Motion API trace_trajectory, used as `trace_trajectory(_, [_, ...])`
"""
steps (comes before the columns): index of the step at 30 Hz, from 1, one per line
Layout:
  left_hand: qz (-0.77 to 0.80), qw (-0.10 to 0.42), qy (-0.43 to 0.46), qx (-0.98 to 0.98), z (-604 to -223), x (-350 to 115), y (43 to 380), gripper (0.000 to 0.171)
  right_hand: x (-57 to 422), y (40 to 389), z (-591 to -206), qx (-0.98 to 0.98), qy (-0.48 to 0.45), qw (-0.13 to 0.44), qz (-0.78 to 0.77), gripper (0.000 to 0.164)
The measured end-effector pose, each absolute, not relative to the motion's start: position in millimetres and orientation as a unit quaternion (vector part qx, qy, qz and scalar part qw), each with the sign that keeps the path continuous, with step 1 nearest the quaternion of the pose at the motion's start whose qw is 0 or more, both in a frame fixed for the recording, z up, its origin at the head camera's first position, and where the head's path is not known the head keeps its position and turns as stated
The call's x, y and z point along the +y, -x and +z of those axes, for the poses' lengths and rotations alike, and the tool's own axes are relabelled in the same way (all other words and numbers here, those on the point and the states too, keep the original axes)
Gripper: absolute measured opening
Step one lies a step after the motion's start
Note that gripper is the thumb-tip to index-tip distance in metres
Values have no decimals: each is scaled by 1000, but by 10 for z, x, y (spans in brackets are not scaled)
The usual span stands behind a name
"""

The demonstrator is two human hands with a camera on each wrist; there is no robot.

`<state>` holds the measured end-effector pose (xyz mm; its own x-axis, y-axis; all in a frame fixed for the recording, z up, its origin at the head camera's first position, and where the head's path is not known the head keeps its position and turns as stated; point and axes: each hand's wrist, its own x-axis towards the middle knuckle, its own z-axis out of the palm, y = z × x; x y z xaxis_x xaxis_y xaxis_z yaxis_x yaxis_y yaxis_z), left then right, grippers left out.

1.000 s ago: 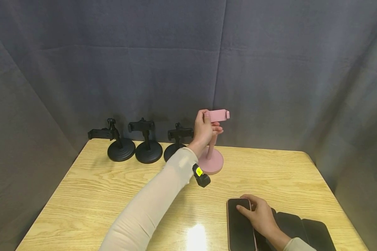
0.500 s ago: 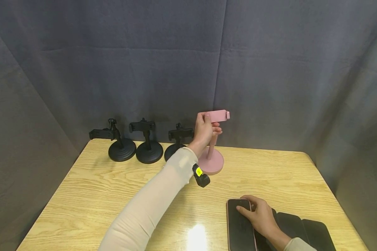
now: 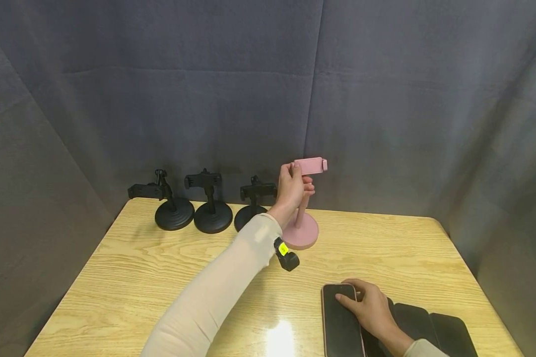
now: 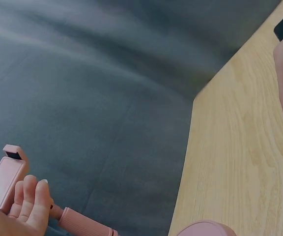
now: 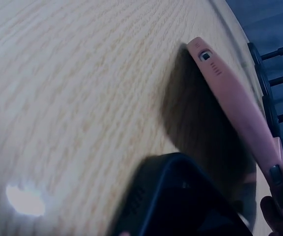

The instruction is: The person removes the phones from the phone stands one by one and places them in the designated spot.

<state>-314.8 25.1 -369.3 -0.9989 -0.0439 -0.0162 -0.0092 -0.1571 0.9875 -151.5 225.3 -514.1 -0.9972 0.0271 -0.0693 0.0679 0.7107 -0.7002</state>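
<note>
My left hand (image 3: pixel 290 192) grips the left end of the clamp (image 3: pixel 311 166) on a pink phone stand (image 3: pixel 304 232), thumb in front and fingers curled behind. In the left wrist view the stand's ribbed stem (image 4: pixel 85 223) shows beyond my fingers. My right hand (image 3: pixel 372 310) holds a phone (image 3: pixel 341 322) in a pink case by its upper right edge, thumb over the dark screen. The right wrist view shows the pink case (image 5: pixel 240 110) tilted, with its port end toward the camera and a shadow under it. My fingertips (image 5: pixel 274 216) pinch its far end.
Several black phones (image 3: pixel 448 329) lie side by side at right, partly under my right hand. Three black phone stands (image 3: pixel 174 214) line the table's back left, the nearest partly behind my left arm. A grey curtain (image 3: pixel 205 109) hangs behind the wooden table (image 3: pixel 375 248).
My left hand has shifted slightly downward on the pink clamp, its thumb now lower on the end. My right hand and the pink-cased phone stay nearly still.
</note>
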Motion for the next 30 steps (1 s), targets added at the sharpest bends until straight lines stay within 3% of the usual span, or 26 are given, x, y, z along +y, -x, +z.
trace_trajectory(10, [-771, -8, -42, -635, -3704, 254, 3094, 41, 2236, 1522, -5162, 951, -7, 31, -308, 40])
trace_trajectory(16, [-769, -8, -43, -637, -3723, 234, 3064, 42, 2224, 1523, -5168, 966, 11, -3, -257, 39])
trace_trajectory(30, [-762, -27, -44, -645, -3764, 210, 3008, 44, 2239, 1552, -5175, 970, 17, -10, -241, 40])
